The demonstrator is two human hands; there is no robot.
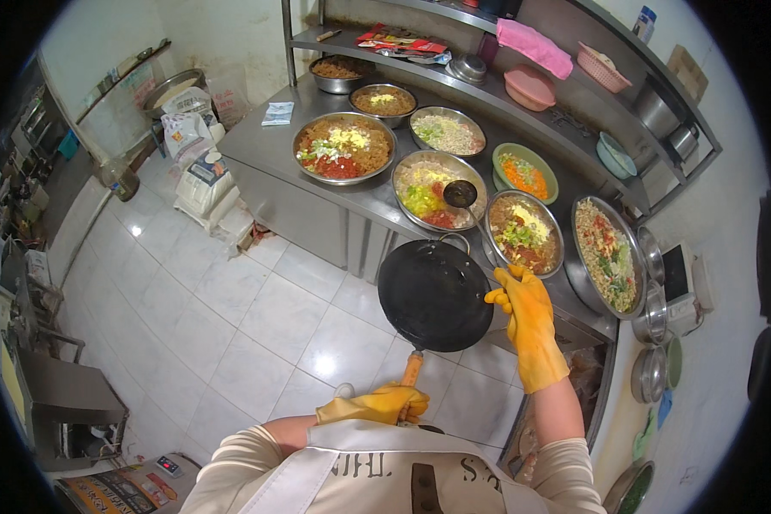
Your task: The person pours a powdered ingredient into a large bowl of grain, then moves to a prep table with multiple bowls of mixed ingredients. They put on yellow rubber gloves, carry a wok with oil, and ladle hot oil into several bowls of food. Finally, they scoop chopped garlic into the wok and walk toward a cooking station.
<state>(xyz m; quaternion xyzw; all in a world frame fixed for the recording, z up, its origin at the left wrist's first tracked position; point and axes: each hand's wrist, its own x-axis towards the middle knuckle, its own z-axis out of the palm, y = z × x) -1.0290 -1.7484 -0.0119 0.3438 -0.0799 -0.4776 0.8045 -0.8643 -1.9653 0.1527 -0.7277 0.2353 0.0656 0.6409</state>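
My left hand, in a yellow rubber glove, grips the wooden handle of a black wok close to my body. The wok looks dark inside, with a metal loop on its far rim, and is held in front of the counter. My right hand, gloved alike, is shut on the handle of a metal ladle. Its dark bowl hangs over a steel bowl of pale filling with green and red toppings. Beside the ladle's handle sits a steel bowl of brown filling.
More filled basins, including a large brown-and-red one, a green plastic one and a long steel one, line the steel counter. A steel shelf overhangs it. Sacks stand on the tiled floor to the left.
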